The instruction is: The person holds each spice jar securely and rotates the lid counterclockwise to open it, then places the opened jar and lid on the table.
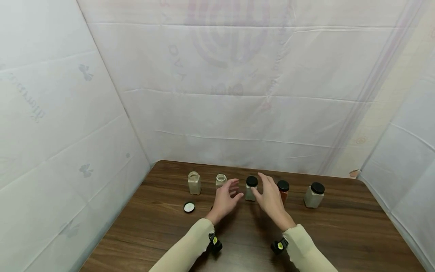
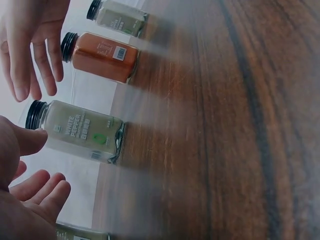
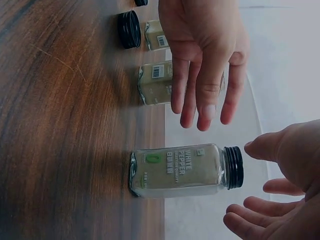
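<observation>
On the brown wooden table [image 1: 343, 238] before me, a person's left hand [image 1: 225, 199] and right hand [image 1: 271, 198], empty with grips wide, flank an upright white pepper jar [image 3: 182, 170] that might topple toward the nearby red jar [image 2: 102, 56] if a hasty touch caught its black cap [image 3: 233, 167].

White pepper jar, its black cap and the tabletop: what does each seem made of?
White pepper jar: probably glass, clear and glossy; the powder shows through and the thick base catches light.
Cap: likely plastic, black with a ridged side, though coated metal is possible.
Tabletop: brown wood grain, soft sheen; wood or laminate, I can't tell.
</observation>
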### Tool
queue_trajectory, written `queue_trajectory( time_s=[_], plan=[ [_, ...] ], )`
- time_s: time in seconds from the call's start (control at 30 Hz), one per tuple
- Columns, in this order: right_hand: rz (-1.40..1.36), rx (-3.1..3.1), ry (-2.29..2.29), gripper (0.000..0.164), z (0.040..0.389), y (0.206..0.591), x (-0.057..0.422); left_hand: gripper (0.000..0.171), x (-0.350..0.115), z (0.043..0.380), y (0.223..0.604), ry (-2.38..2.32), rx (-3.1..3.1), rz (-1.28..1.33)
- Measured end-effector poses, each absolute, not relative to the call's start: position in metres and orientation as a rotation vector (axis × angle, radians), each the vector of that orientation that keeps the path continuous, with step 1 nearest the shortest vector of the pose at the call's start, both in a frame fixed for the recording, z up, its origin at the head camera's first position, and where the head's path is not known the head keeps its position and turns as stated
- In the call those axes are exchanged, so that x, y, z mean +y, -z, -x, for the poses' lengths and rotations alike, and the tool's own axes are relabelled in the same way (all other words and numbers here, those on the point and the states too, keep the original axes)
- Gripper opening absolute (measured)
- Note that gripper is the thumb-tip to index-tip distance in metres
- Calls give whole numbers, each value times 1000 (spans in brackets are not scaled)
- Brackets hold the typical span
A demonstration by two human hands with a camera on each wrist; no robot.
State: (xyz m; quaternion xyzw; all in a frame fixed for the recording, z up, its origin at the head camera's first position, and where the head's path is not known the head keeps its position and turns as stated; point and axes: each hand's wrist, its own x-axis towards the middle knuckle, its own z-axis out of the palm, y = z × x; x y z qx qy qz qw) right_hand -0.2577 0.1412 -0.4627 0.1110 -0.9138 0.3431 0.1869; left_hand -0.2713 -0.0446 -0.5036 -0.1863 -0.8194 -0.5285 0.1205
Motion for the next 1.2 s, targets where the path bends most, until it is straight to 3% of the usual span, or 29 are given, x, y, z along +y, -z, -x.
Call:
queue_trajectory(
  time_s=[0.53, 1.2],
  plan=[
    [-299, -2611, -1020, 67, 269, 468, 136, 65, -35, 283, 511, 1604, -2484, 588],
    [-256, -2626, -1123, 77, 275, 474, 136, 66, -23, 298, 516, 1688, -2534, 544]
  ],
)
